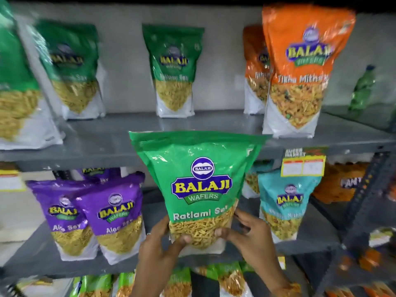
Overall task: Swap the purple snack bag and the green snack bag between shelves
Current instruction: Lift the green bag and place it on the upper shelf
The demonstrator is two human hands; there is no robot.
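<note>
A green snack bag point(199, 179) marked Ratlami Sev is held upright in front of the shelves, its base level with the lower shelf point(38, 254) and its top overlapping the upper shelf's front edge. My left hand point(162, 243) grips its bottom left corner and my right hand point(246, 234) its bottom right. Two purple snack bags point(115, 213) stand side by side on the lower shelf just left of it, with a third purple bag behind them. More green bags point(173, 69) stand on the upper shelf point(132, 129).
Orange bags point(300, 67) stand at the upper right, with a green bottle point(362, 88) beyond them. A teal bag point(287, 202) stands on the lower shelf to the right. A dark metal upright point(364, 200) rises at the right. Further bags lie below.
</note>
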